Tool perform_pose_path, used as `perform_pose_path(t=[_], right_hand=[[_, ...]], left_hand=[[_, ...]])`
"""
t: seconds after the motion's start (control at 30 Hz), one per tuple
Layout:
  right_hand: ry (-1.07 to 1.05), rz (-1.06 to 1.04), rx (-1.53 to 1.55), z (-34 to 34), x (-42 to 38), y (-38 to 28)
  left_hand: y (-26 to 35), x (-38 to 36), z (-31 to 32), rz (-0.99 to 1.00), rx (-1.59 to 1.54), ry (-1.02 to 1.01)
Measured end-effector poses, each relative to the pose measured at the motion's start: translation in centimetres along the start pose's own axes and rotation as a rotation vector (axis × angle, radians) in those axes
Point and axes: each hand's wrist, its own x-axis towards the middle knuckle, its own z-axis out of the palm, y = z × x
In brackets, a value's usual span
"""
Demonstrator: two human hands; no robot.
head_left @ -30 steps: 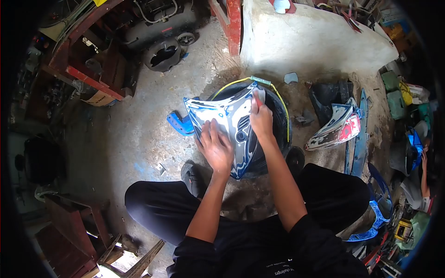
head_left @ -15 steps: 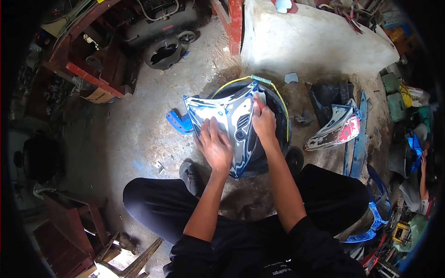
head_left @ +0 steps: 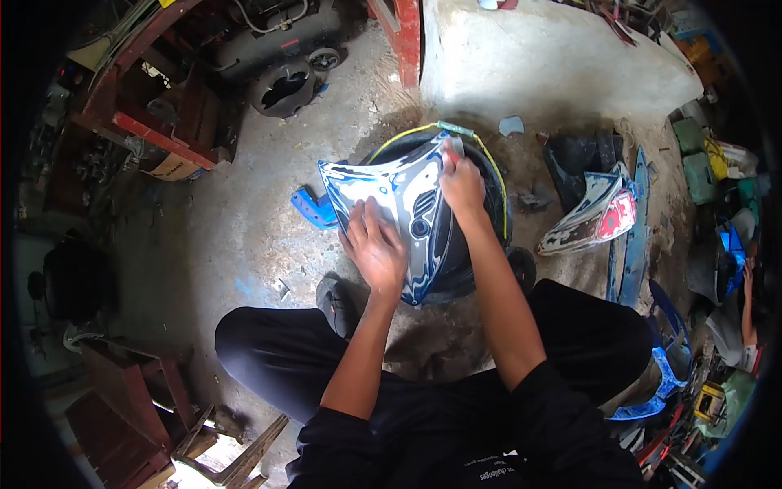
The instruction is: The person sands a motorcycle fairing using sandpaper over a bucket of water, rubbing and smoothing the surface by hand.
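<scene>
A motorcycle fairing panel (head_left: 407,183), patchy in white, grey and blue, lies over a round black tub (head_left: 491,191) with a yellow handle (head_left: 498,175). My left hand (head_left: 376,244) rests on the panel's left side, fingers spread and flat against it. At the upper right edge of the panel, my right hand (head_left: 463,186) is closed round a red-handled scraper (head_left: 452,152). Its greyish flat end is smeared by motion and sits against the panel's corner; the exact contact is hidden.
A blue curved piece (head_left: 312,209) lies left of the tub. To the right are another patchy panel with red (head_left: 590,216) and a long blue strip (head_left: 635,236). A white block (head_left: 554,61) and red frame (head_left: 405,41) stand ahead. Another person's hand (head_left: 748,281) shows at far right.
My right hand has moved slightly up along the panel's edge with the scraper, which is now blurred. My left hand keeps its place on the panel. The whole view has shifted a little.
</scene>
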Motion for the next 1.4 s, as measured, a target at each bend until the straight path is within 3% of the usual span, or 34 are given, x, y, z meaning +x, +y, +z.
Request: perform_pose_path(t=[0.1, 0.3, 0.57, 0.8, 0.97, 1.17, 1.4], right_hand=[[0.035, 0.003, -0.029, 0.8, 1.9, 0.2], [-0.009, -0.055, -0.018, -0.2, -4.1, 0.3], [-0.035, 0.037, -0.084, 0.3, 1.4, -1.2], [0.028, -0.017, 0.002, 0.3, -3.1, -0.2], [-0.019, 0.064, -0.054, 0.6, 1.7, -0.8], [0.015, 0.045, -0.006, 0.1, -4.0, -0.4], [0.011, 0.070, -0.013, 1.2, 2.0, -0.5]], left_hand=[[0.3, 0.0, -0.2, -0.007, 0.028, -0.001], [0.1, 0.1, -0.1, -0.022, 0.030, -0.031], [0.1, 0.0, -0.2, -0.007, 0.021, -0.018], [0.2, 0.1, -0.2, -0.022, 0.013, -0.026], [0.3, 0.1, -0.2, -0.019, 0.013, -0.027], [0.2, 0.1, -0.2, -0.023, 0.041, -0.022], [0.3, 0.1, -0.2, -0.029, 0.024, -0.032]])
